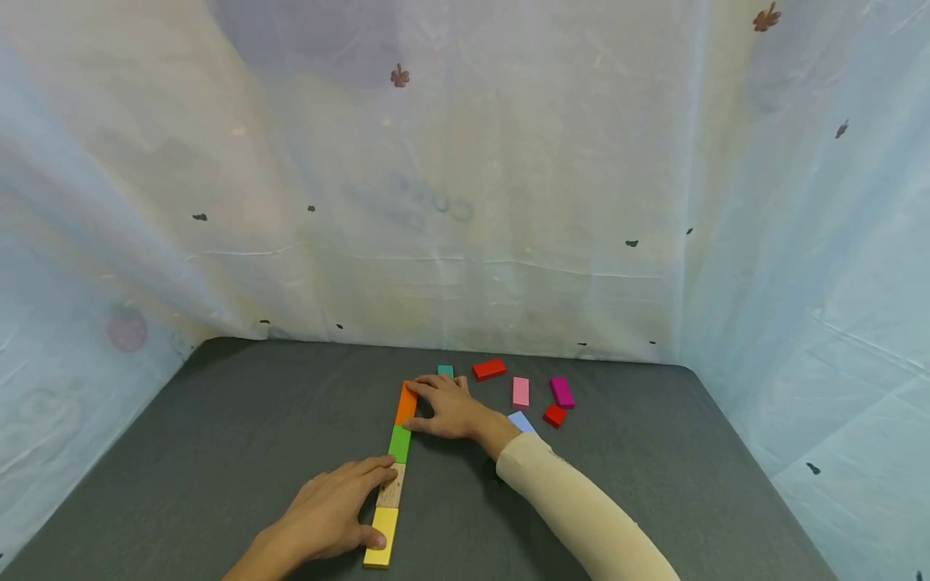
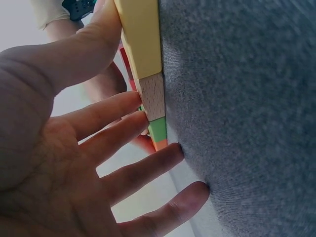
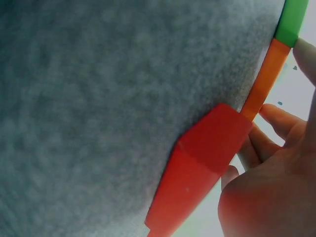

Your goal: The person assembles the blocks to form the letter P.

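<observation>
A straight row of blocks runs away from me: yellow (image 1: 381, 537), bare wood (image 1: 389, 488), green (image 1: 399, 444) and orange (image 1: 407, 402), laid end to end. My left hand (image 1: 330, 508) is spread along the row's left side, thumb on the yellow block and fingertips at the wooden one. In the left wrist view its fingers (image 2: 123, 133) are long and apart. My right hand (image 1: 450, 410) reaches to the far end from the right. Its thumb touches near the green and orange joint, and its index fingertip meets the orange block's far part.
Beyond the right hand lies a teal block (image 1: 446, 370). Loose to the right are a red block (image 1: 489, 369), a pink block (image 1: 520, 391), a magenta block (image 1: 563, 393) and a small red block (image 1: 555, 415). The right forearm partly covers a light blue block (image 1: 521, 421). A grey cloth (image 1: 240, 452) covers the table.
</observation>
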A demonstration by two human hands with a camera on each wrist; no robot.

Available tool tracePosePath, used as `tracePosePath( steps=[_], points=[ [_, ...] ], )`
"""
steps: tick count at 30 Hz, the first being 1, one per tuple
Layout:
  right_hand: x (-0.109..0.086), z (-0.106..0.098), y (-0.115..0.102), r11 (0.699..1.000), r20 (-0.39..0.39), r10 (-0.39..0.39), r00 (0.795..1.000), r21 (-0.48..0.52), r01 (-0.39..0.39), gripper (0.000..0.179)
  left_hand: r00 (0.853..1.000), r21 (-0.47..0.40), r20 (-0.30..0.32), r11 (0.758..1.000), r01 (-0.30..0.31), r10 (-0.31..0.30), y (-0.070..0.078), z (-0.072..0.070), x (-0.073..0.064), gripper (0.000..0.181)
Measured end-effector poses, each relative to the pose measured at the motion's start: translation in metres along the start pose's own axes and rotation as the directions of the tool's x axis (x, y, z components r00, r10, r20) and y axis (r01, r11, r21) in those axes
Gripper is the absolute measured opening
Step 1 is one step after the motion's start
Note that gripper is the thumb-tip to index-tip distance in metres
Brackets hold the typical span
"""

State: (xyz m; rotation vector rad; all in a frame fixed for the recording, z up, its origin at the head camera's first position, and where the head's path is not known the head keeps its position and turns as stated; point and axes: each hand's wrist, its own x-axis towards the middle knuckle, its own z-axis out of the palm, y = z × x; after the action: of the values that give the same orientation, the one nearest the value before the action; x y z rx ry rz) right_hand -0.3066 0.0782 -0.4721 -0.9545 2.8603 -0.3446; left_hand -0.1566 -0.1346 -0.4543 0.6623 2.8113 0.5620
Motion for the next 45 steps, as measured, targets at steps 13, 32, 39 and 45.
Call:
tracePosePath(
  steps=[13, 32, 39, 45],
  points=[
    [0.002, -0.005, -0.007, 1.000, 0.002, 0.011, 1.000, 0.006, -0.011, 0.076, 1.000, -0.004, -0.012, 1.000, 0.004, -0.005, -0.002, -0.003, -0.001, 0.084],
    [-0.016, -0.003, 0.002, 0.997, -0.114, -0.074, 0.991, 0.017, 0.076, 0.067, 1.000, -0.017, -0.001, 1.000, 0.001, -0.001, 0.000, -0.001, 0.000, 0.085],
    [-0.047, -0.010, 0.019, 0.994, -0.151, -0.102, 0.983, 0.012, 0.105, 0.062, 1.000, -0.016, -0.005, 1.000, -0.007, 0.007, -0.001, 0.002, 0.002, 0.086],
    [-0.071, -0.012, 0.033, 0.997, -0.175, -0.075, 0.982, 0.003, 0.077, 0.061, 1.000, -0.010, -0.018, 1.000, -0.021, 0.020, -0.003, 0.001, 0.003, 0.087]
  ],
)
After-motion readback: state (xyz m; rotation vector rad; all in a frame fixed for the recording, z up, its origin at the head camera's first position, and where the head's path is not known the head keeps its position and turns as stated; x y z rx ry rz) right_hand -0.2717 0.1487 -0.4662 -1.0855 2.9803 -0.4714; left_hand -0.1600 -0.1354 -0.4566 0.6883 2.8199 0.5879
